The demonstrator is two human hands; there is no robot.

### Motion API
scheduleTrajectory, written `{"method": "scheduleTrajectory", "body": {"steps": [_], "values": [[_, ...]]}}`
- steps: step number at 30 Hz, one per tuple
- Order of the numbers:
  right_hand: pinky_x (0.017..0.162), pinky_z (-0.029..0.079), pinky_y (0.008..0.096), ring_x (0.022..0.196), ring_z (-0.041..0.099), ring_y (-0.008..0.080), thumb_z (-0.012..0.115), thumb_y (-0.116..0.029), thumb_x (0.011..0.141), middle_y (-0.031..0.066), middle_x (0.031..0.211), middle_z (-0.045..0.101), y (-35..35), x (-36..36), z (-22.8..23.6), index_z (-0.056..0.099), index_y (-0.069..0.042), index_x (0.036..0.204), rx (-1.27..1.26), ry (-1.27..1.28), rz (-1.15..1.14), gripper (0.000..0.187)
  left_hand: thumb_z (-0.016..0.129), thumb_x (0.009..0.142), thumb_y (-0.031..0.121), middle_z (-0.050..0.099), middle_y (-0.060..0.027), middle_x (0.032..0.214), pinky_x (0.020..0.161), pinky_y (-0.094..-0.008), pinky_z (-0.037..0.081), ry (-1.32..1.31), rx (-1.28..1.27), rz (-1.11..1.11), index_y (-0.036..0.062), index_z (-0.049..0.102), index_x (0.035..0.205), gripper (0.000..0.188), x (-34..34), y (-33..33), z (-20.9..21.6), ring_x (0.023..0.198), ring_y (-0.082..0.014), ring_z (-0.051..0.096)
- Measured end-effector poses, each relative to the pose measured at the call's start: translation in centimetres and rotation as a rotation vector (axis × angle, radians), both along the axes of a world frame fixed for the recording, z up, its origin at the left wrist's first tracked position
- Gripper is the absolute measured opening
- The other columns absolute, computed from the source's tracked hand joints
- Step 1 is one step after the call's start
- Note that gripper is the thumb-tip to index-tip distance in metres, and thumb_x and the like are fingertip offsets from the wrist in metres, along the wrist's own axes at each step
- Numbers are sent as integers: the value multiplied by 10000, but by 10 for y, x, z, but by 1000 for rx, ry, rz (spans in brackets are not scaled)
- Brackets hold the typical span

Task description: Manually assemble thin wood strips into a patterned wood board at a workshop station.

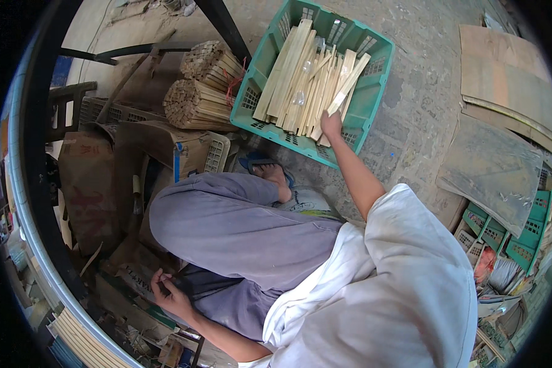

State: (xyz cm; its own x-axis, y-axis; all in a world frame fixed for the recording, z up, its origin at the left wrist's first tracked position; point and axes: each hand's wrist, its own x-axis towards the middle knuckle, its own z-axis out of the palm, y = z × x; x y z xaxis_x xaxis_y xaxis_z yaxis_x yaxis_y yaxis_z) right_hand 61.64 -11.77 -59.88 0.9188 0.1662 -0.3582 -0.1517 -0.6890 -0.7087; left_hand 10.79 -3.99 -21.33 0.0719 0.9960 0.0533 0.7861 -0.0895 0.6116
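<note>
My right hand (331,124) is closed around the near end of a pale wooden strip (351,83). The strip lies slantwise over other loose wooden strips (293,73) in a green plastic crate (374,101), at the crate's right side. Some clear plastic shows among the strips. Low on the left, beside my bent knee, my left hand (173,299) hangs palm up with its fingers loosely curled and apart. Nothing shows in it, and cardboard lies just beyond its fingertips.
Two bundles of wooden sticks (193,104) are stacked left of the crate. Cardboard boxes (87,190) and a black metal frame (221,27) stand at the left. Flat boards (503,70) and more green crates (529,236) are at the right.
</note>
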Motion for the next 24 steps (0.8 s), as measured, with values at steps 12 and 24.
{"method": "scheduleTrajectory", "body": {"steps": [12,24], "values": [[1049,322,528,1234,343,424,856,-390,675,228,1384,268,83,-23,15,323,-27,1344,-336,-8,-181,930,487,993,100,586,-60,850,661,-258,445,-12,22,12,-28,617,1062,195,4,-3,0,764,-146,536],[954,400,475,1061,529,390,828,-347,716,238,1056,597,102,-17,10,562,19,1117,-105,-431,119,604,483,998,107,601,-63,874,705,-274,457,16,-20,3,-15,625,1079,204,4,1,0,794,-149,550]]}}
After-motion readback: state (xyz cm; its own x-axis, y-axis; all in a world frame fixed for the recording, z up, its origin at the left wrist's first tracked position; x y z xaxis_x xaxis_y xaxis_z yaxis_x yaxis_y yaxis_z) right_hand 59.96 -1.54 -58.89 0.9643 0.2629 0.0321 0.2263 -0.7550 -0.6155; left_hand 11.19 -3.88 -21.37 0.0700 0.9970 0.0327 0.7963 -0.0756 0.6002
